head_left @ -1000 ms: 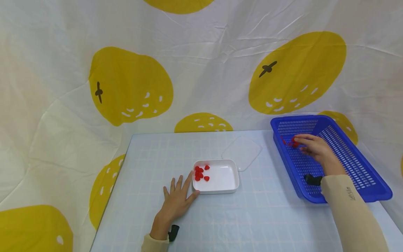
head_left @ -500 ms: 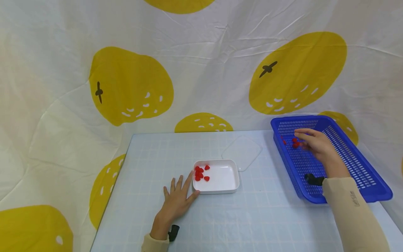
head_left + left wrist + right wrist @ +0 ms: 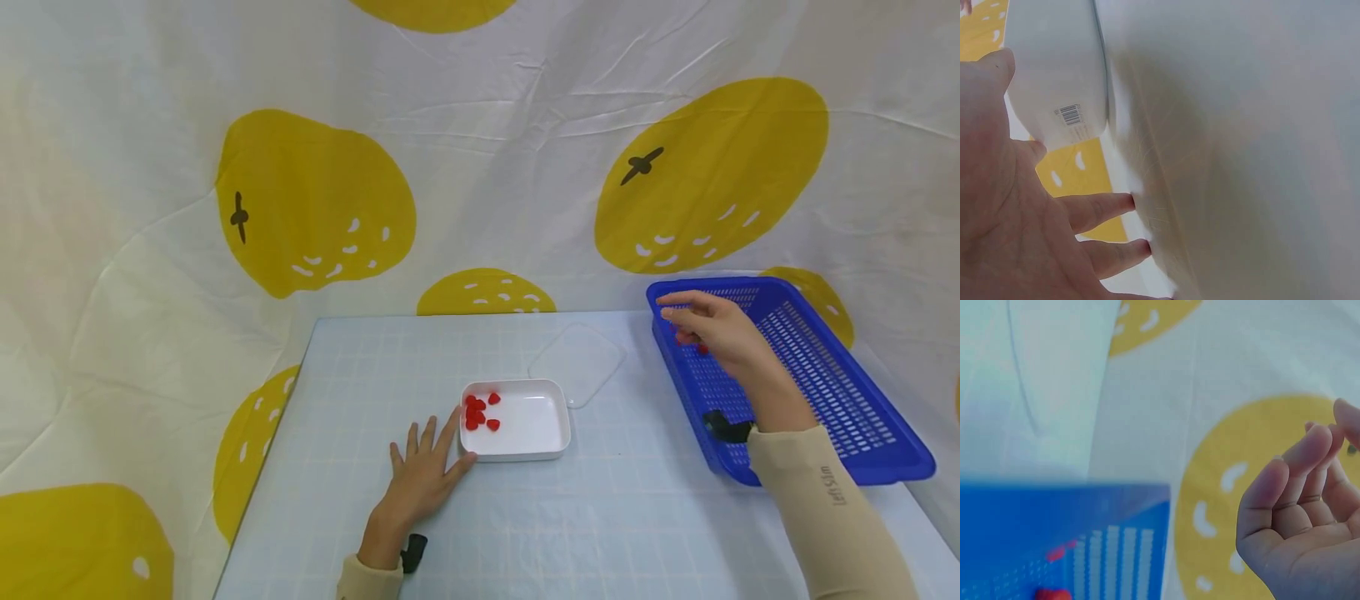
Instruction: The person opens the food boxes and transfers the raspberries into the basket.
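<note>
My left hand (image 3: 420,479) lies with fingers spread on the table, index finger and thumb against the left end of a small white tray (image 3: 525,425). Several small red pieces (image 3: 492,425) lie in that tray, mostly bunched at its left end. Over the far left of a blue plastic basket (image 3: 825,367) is my right hand (image 3: 712,329), its fingers bent and the thumb near the fingertips. Whether it pinches something I cannot tell; no red shows between the fingers in the right wrist view. Below it, red pieces (image 3: 1054,594) lie on the basket floor, partly hidden by the hand in the head view.
A clear, thin lid-like sheet (image 3: 577,362) lies behind the white tray, partly beneath its corner. The pale checked tabletop (image 3: 375,367) ends at a hanging cloth (image 3: 510,208) with yellow fruit prints. The basket's raised rim (image 3: 911,446) stands at the table's right side.
My right hand has lifted away from the red pieces and shifted left and back, toward the basket's far left rim. The left hand and the white tray have stayed put.
</note>
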`<state>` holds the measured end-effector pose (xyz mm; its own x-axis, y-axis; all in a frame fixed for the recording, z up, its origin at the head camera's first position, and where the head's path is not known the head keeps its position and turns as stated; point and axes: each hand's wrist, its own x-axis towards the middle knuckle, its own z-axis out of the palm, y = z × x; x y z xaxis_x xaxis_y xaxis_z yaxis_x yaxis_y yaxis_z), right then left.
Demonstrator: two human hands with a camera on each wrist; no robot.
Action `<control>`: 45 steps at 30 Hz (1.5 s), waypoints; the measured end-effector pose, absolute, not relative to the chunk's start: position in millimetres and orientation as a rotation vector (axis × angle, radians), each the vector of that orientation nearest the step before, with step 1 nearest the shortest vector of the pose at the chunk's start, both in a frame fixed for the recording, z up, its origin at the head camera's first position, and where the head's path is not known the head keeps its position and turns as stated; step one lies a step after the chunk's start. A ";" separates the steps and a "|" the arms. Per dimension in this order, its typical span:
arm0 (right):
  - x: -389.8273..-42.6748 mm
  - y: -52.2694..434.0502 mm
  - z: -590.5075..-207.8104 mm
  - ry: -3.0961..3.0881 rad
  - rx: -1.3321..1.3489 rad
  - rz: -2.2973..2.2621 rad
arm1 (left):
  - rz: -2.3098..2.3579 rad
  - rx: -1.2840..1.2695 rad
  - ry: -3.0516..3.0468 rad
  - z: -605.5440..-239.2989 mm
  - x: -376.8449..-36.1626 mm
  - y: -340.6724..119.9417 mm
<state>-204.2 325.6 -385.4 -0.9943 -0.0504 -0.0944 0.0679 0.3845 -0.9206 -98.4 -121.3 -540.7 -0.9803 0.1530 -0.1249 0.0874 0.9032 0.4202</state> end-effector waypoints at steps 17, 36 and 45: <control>-200.9 243.3 -401.0 2.466 -0.231 -1.665 | 0.627 0.185 2.898 -541.6 -99.8 -122.4; -190.8 162.3 -455.5 2.262 -0.322 -1.707 | 0.628 0.179 2.895 -543.0 -99.8 -122.6; -187.0 137.1 -483.8 2.180 -0.334 -1.699 | 0.600 0.173 2.895 -543.7 -100.5 -122.5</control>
<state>-187.0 137.1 -483.8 -0.9088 -0.3956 -0.1326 0.0320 0.2508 -0.9675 -100.5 -122.5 -543.7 -0.9771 0.1493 -0.1515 0.0767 0.9117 0.4036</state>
